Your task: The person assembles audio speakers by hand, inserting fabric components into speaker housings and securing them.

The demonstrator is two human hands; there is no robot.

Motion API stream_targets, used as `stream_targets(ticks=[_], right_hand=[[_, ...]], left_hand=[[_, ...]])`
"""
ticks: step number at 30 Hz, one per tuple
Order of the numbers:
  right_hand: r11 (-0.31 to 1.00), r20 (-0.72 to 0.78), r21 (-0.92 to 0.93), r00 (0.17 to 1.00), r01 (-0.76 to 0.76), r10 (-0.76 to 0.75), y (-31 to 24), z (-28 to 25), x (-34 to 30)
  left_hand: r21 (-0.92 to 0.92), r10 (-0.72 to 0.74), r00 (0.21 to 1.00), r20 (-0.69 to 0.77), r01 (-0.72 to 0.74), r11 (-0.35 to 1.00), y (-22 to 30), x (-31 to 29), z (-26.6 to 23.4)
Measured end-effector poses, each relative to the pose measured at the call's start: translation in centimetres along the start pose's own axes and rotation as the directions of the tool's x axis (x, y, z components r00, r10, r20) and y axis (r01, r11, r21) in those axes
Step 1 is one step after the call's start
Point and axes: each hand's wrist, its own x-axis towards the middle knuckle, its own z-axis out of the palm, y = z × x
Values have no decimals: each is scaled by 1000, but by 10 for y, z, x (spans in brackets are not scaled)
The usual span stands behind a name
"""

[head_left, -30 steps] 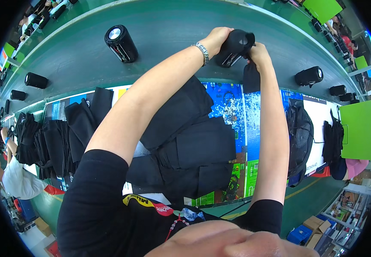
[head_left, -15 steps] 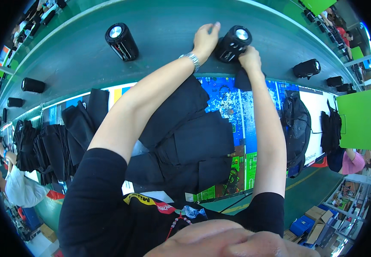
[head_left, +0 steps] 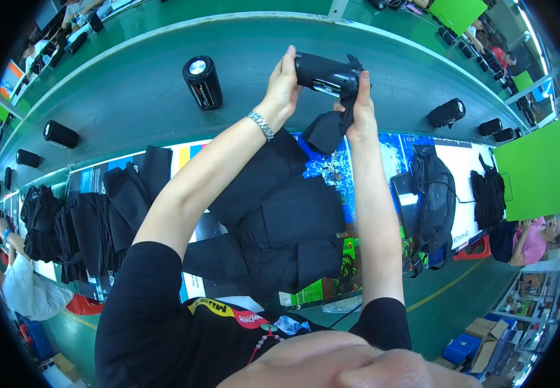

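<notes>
Left hand (head_left: 282, 87) cups one end of black speaker (head_left: 322, 72), right hand (head_left: 361, 111) closed on the other, black cloth (head_left: 326, 132) hanging below. Speaker sideways above green worktop (head_left: 131, 97); best support both ends evenly.

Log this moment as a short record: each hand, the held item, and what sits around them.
Left hand: on the left end of a black cylindrical speaker
Right hand: at the speaker's right end, with black cloth hanging beside it
Speaker pose: nearly on its side
Standing speaker: upright on the green surface, left of the hands
Nearer the body: overlapping black fabric pieces
Right side: dark mesh bag, green panel
</notes>
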Motion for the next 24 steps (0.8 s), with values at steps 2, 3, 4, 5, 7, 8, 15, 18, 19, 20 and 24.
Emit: stream_targets(ticks=[2, 3, 4, 5, 7, 8, 15, 18, 19, 20, 24], right_hand=[[986, 143, 15, 976, 166, -166, -9, 6, 1], [968, 92, -112, 972, 225, -215, -12, 7, 0], [968, 88, -107, 972, 226, -217, -17, 8, 1], [919, 92, -265, 957, 291, -277, -22, 9, 3], [747, 121, -566, 931, 349, -344, -22, 12, 11], [578, 161, -711, 893, 400, -420, -14, 14, 20], [452, 223, -711, 783, 538, -581, 7, 21, 46], [638, 162, -563, 828, 525, -537, 16, 23, 49], [752, 129, -520, 907, 406, -400, 20, 20, 49], [841, 107, -468, 962, 271, -250, 23, 18, 50], [749, 90, -580, 939, 319, -331, 25, 22, 57]], left_hand=[[16, -6, 1000, 9, 6, 1000, 1, -2, -5], [192, -56, 997, -45, 64, 979, 1, -3, -9], [358, -101, 989, -106, 133, 924, 3, -4, -10], [518, -201, 977, -78, 212, 829, 9, -2, -14], [538, 10, 1000, -21, 3, 843, 7, 0, -5], [542, 222, 974, 38, -207, 814, 5, 1, -2], [727, 29, 945, 326, -271, 631, 34, 57, 18], [754, -109, 951, 288, -155, 639, 52, 78, 8], [838, -5, 926, 377, -339, 427, 56, 81, 6], [856, 72, 873, 483, -488, 172, 59, 83, 5], [496, 194, 476, 858, -666, -558, 63, 68, 12]])
